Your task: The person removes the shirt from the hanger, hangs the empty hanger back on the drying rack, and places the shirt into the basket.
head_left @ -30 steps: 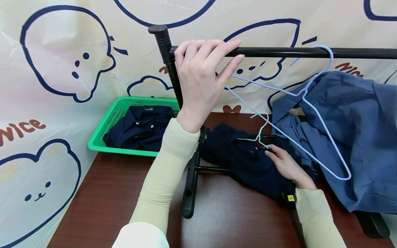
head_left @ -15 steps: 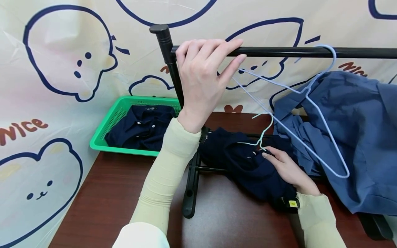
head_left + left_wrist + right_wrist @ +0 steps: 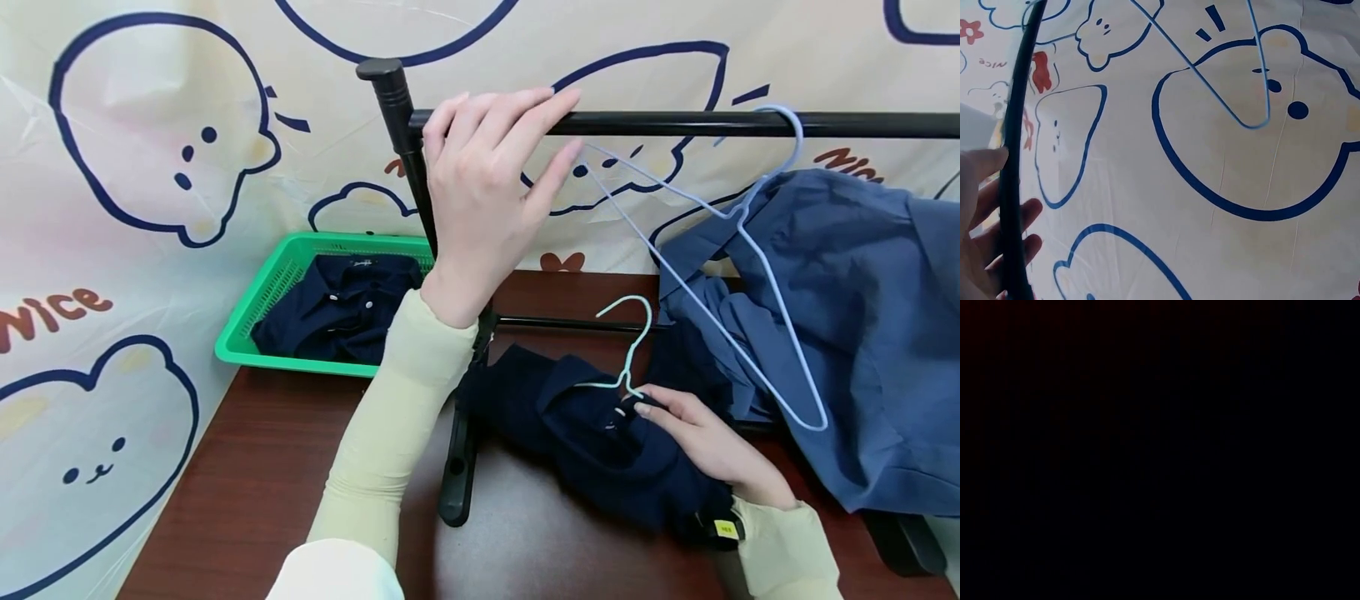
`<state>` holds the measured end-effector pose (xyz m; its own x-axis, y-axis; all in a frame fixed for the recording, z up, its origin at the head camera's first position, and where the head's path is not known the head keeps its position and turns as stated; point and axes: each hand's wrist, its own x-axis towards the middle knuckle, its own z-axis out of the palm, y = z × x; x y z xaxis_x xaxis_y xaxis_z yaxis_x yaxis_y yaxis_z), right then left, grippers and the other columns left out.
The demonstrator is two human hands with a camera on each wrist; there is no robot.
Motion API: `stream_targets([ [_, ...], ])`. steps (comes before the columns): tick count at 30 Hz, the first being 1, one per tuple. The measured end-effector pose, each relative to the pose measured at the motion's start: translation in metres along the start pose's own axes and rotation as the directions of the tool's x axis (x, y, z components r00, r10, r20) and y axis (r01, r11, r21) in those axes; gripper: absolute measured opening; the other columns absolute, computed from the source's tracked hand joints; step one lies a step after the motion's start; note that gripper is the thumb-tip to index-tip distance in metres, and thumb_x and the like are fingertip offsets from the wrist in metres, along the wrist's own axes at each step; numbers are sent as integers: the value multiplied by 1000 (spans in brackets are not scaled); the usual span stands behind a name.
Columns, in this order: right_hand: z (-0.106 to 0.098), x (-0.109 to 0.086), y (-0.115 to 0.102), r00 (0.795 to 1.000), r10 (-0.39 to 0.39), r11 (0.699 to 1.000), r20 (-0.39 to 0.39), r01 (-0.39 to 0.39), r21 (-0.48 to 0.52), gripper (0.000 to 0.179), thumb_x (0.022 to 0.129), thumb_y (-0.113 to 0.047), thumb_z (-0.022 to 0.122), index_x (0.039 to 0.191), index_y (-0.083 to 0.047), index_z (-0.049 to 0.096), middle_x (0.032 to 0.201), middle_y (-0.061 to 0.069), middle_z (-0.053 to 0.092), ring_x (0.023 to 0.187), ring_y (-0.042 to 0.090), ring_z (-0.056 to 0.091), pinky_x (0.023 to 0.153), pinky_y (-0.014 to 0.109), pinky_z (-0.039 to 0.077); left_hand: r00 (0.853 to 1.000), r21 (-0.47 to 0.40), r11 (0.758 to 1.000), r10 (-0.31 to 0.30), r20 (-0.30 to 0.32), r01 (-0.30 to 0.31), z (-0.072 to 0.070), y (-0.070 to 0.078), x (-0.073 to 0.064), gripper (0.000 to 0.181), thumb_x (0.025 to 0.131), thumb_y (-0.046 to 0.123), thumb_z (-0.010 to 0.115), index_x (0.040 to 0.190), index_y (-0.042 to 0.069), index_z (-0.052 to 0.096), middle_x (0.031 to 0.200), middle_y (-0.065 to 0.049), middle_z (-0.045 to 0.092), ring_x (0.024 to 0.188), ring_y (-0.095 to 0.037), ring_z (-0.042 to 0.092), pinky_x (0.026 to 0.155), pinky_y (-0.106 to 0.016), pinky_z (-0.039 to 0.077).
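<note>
My left hand [image 3: 487, 183] holds the black top rail [image 3: 675, 124] of a clothes rack near its left end. In the left wrist view, fingers [image 3: 1032, 215] show round the far side of that rail. Low by the rack's base, my right hand [image 3: 708, 437] pinches a dark navy shirt [image 3: 592, 467] at its collar, beside the neck of a pale mint hanger [image 3: 640, 337]. The hanger's hook stands up out of the collar, and its lower part is hidden in the cloth. The right wrist view is almost wholly black.
A light blue hanger [image 3: 765, 250] hangs from the rail, tilted, in front of a blue-grey garment [image 3: 862, 333]. At the back left, a green basket [image 3: 251, 325] holds another navy shirt [image 3: 337, 304]. The rack's black foot [image 3: 455, 492] stands on the brown table [image 3: 247, 467].
My right hand has drawn the navy shirt and mint hanger down and toward me. The light blue hanger has swung, its left end rising. My left hand stays at the rail.
</note>
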<state>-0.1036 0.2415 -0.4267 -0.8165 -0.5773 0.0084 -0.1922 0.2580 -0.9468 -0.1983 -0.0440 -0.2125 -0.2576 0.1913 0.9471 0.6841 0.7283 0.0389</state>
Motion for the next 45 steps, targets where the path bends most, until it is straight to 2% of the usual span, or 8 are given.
stream_targets([
  [11, 24, 7, -29, 994, -111, 993, 20, 111, -38, 21, 99, -8, 45, 109, -14, 63, 101, 4, 62, 92, 20, 56, 79, 28, 45, 969, -201, 979, 64, 240, -15, -51, 12, -42, 52, 86, 37, 67, 127, 8, 58, 135, -11, 50, 132, -22, 33, 106, -42, 21],
  [14, 25, 14, -39, 988, -143, 988, -52, 139, -63, 22, 99, -6, 46, 110, -14, 63, 104, 3, 63, 94, 20, 56, 81, 27, 44, 866, -161, 985, 30, 499, 59, -67, 13, -57, 56, 88, 52, 57, 129, 14, 57, 132, -4, 53, 126, -18, 41, 104, -41, 26],
  [19, 30, 27, -51, 963, -202, 974, -180, 177, -143, 22, 98, -7, 49, 109, -17, 64, 101, 0, 63, 93, 18, 56, 83, 27, 43, 588, -27, 983, -87, 804, 183, -86, 13, -80, 63, 88, 66, 41, 128, 21, 58, 119, 4, 61, 100, -14, 56, 89, -35, 41],
  [21, 32, 32, -59, 942, -241, 964, -236, 202, -175, 21, 97, -6, 50, 108, -17, 64, 100, -1, 63, 93, 18, 56, 83, 26, 43, 549, 15, 982, -119, 827, 190, -91, 13, -87, 60, 88, 65, 41, 125, 23, 60, 113, 4, 63, 93, -14, 57, 83, -34, 45],
  [24, 36, 40, -79, 894, -329, 940, -304, 278, -198, 21, 95, -1, 51, 106, -13, 65, 100, 1, 64, 92, 19, 56, 82, 26, 42, 608, 40, 986, -130, 783, 160, -98, 12, -93, 49, 91, 58, 45, 119, 24, 65, 103, 6, 65, 84, -12, 55, 76, -33, 44],
  [33, 55, 66, -158, 675, -634, 763, -377, 624, -166, 14, 90, 4, 50, 95, 8, 63, 90, 10, 65, 80, 18, 57, 73, 30, 44, 974, 30, 999, 4, 228, -11, -138, 23, -58, 22, 81, 29, 73, 99, 17, 76, 73, -1, 65, 61, -22, 52, 58, -37, 33],
  [39, 64, 72, -166, 594, -710, 666, -378, 741, -87, 25, 94, -16, 56, 96, 8, 64, 92, 12, 67, 82, 22, 60, 74, 33, 45, 987, 61, 998, 34, -160, -25, -141, 10, -67, 24, 68, 33, 82, 91, 26, 78, 72, 7, 67, 56, -25, 50, 62, -46, 26],
  [45, 62, 67, -144, 704, -623, 762, -342, 645, -60, 17, 93, -1, 50, 103, 4, 62, 97, 12, 65, 88, 24, 58, 80, 35, 43, 999, -22, 999, 28, 33, -27, -136, 13, -71, 22, 79, 33, 73, 95, 18, 77, 75, 0, 68, 60, -25, 53, 58, -42, 30],
])
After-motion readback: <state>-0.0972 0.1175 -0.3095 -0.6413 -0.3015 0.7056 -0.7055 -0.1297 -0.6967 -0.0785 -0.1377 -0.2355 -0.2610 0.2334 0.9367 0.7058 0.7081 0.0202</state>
